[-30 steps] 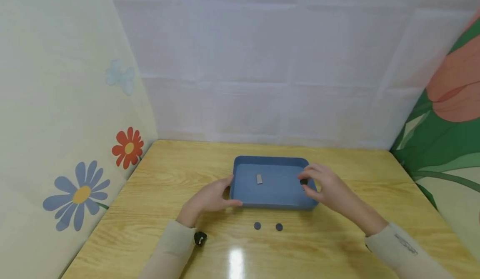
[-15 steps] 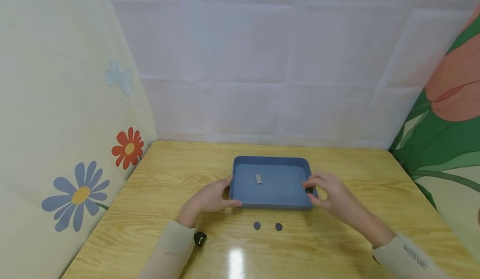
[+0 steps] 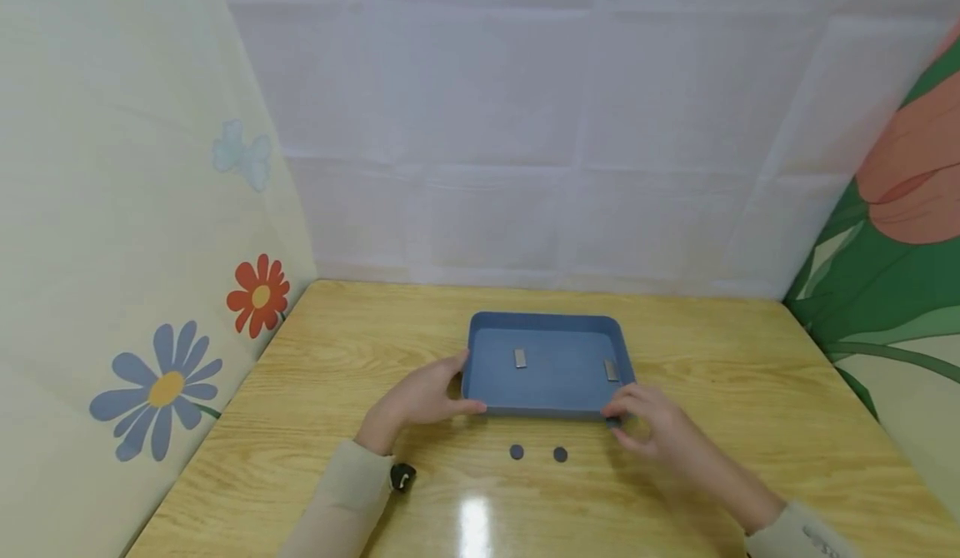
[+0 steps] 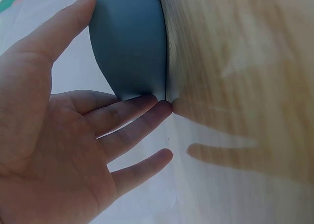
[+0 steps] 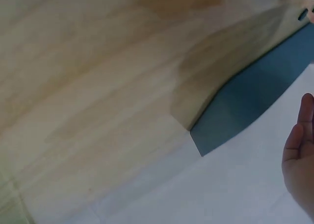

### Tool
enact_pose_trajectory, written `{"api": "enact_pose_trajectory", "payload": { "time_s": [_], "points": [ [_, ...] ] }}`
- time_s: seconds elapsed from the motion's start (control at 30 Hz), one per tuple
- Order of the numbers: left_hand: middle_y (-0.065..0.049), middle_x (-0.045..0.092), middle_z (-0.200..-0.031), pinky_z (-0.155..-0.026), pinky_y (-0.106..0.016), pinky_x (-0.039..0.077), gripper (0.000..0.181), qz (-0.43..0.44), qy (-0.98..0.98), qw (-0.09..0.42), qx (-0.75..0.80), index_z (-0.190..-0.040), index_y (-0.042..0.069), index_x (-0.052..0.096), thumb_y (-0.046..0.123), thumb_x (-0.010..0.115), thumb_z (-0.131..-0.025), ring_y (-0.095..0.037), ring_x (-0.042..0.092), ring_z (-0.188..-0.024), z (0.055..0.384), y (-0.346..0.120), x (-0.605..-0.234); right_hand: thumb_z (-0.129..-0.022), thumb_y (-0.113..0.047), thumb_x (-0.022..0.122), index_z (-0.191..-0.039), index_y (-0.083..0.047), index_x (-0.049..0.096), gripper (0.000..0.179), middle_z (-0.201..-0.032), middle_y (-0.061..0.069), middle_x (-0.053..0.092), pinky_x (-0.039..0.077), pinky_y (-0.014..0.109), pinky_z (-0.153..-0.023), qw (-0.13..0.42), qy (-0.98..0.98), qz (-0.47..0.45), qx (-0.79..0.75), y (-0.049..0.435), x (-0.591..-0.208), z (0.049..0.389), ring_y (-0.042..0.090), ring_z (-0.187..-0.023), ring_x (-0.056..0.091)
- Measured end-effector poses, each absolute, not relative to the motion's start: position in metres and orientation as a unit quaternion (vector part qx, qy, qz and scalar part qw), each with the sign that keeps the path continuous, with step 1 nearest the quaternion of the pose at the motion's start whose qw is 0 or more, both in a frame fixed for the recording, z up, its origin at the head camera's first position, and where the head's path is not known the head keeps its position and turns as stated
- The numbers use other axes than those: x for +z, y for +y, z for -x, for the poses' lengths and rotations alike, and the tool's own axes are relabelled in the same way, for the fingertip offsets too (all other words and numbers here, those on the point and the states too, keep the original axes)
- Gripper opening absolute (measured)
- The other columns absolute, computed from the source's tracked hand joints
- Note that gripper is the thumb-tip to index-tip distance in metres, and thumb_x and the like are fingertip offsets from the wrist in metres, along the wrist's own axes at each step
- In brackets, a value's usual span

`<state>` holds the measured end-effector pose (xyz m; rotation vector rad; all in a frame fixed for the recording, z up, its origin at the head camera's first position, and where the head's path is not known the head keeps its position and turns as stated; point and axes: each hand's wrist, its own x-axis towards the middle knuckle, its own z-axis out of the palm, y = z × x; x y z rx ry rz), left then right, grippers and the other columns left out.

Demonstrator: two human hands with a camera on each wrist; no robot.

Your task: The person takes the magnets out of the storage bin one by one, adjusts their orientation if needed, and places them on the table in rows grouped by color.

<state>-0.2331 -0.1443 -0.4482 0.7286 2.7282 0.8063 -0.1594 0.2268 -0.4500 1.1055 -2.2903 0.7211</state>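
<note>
In the head view, my left hand (image 3: pixel 423 393) rests against the left end of a blue tray (image 3: pixel 543 414), thumb at its front corner. The left wrist view has its fingers fairly straight and spread, tips at the tray's lower edge. My right hand (image 3: pixel 648 419) is at the tray's front right corner, pinching a small dark disc (image 3: pixel 613 422) between thumb and fingers. Two small silver rectangular pieces lie in the tray: one silver piece (image 3: pixel 520 358) left of the middle, another silver piece (image 3: pixel 611 371) near the right wall.
Two flat dark discs, a left disc (image 3: pixel 517 452) and a right disc (image 3: pixel 560 455), lie on the wooden table (image 3: pixel 360 325) before the tray. A white backdrop (image 3: pixel 487 125) stands behind, with flower-printed panels at both sides.
My right hand has moved from over the tray's right side toward me, to its front right corner, with the dark disc. The right silver piece is now uncovered. My left hand stays put.
</note>
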Motion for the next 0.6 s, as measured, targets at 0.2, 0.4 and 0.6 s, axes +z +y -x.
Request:
{"api": "enact_pose_trajectory", "payload": {
  "time_s": [0.2, 0.4, 0.6],
  "points": [
    [-0.02, 0.033, -0.166, -0.124, -0.049, 0.039, 0.105, -0.249, 0.923, 0.102, 0.274, -0.16, -0.005, 0.025, 0.054, 0.076, -0.09, -0.035, 0.04, -0.152, 0.233, -0.145, -0.449, -0.075, 0.003, 0.085, -0.1, -0.011, 0.074, 0.031, -0.102, -0.006, 0.069, 0.062, 0.022, -0.078, 0.161, -0.881, -0.357, 0.264, 0.222, -0.454, 0.146, 0.007, -0.089, 0.066],
    [-0.02, 0.034, -0.166, -0.123, -0.049, 0.04, 0.105, -0.251, 0.923, 0.101, 0.273, -0.16, -0.005, 0.024, 0.054, 0.076, -0.09, -0.035, 0.04, -0.152, 0.233, -0.146, -0.449, -0.077, 0.002, 0.084, -0.102, -0.011, 0.074, 0.031, -0.103, -0.006, 0.069, 0.063, 0.022, -0.078, 0.141, -0.887, -0.351, 0.263, 0.22, -0.461, 0.142, 0.006, -0.09, 0.067],
    [-0.02, 0.034, -0.166, -0.123, -0.049, 0.039, 0.105, -0.249, 0.924, 0.101, 0.272, -0.16, -0.005, 0.025, 0.055, 0.075, -0.09, -0.035, 0.04, -0.152, 0.233, -0.146, -0.448, -0.073, 0.002, 0.084, -0.099, -0.011, 0.074, 0.03, -0.099, -0.005, 0.07, 0.062, 0.02, -0.077, 0.166, -0.873, -0.379, 0.257, 0.219, -0.469, 0.142, 0.008, -0.087, 0.068]
  ]
}}
